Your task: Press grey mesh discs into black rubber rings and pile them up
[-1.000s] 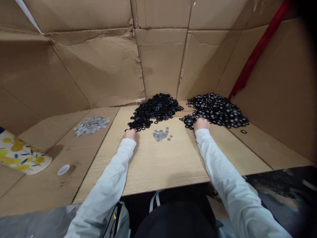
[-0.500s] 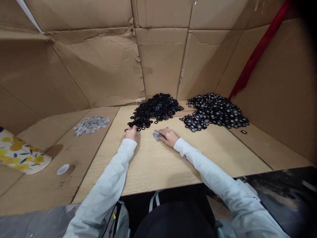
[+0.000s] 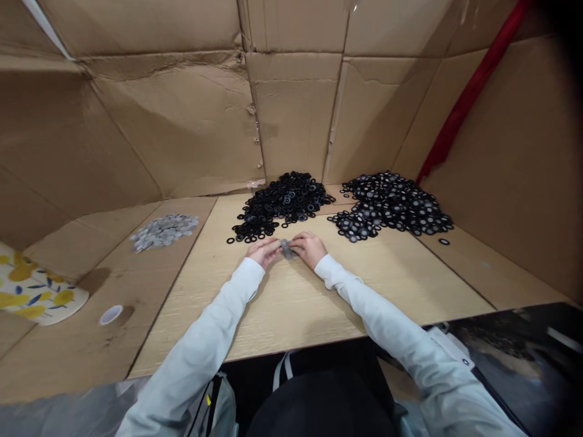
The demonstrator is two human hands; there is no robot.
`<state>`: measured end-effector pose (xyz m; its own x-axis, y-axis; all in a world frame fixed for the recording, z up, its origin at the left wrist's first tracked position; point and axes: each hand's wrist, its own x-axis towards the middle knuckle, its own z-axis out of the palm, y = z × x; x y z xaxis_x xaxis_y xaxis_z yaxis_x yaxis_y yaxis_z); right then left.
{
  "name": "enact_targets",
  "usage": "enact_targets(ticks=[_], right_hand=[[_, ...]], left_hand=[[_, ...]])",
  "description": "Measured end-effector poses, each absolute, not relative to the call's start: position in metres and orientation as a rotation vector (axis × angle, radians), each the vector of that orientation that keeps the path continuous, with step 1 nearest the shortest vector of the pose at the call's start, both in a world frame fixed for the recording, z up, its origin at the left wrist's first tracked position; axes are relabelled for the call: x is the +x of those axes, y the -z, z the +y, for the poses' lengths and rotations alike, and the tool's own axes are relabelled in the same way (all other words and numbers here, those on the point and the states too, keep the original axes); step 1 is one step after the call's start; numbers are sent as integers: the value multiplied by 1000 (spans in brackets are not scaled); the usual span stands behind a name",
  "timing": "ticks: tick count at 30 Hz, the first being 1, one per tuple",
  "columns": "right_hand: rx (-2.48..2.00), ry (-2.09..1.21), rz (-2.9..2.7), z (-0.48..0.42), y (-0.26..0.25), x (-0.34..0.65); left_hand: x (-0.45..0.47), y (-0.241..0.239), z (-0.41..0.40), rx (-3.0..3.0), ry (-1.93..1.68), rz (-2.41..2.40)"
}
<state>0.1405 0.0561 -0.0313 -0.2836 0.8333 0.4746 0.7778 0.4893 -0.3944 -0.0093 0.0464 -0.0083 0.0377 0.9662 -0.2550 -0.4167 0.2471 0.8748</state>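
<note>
My left hand (image 3: 265,252) and my right hand (image 3: 310,247) face each other over the middle of the board. Between their fingertips lies a small cluster of grey discs (image 3: 286,250). My left fingers are closed in a pinch at its left side; what they hold is too small to make out. The right thumb and fingers are pinched on a grey disc at the cluster's right side. Just beyond my left hand is a heap of black rings (image 3: 291,197). Farther right lies a heap of black rings with grey centres (image 3: 396,203).
Another pile of grey discs (image 3: 164,232) lies at the left. A tape roll (image 3: 111,314) and a flower-patterned cylinder (image 3: 45,291) are nearer on that side. Tall cardboard walls (image 3: 291,115) enclose the board, with a red strip (image 3: 469,97) hanging at the right.
My left hand has moved right and slightly nearer, from the edge of the black ring heap to the grey discs. My right hand has stayed almost in place beside them.
</note>
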Motion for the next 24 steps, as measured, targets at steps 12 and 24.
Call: enact_targets(ticks=[12,24], right_hand=[[-1205,-817,-1559,48,24,136],[-1159,-927,-1379,51,28,138]], left_hand=[[5,21,51,838,-1415,1014],[17,22,43,859,-1427,932]])
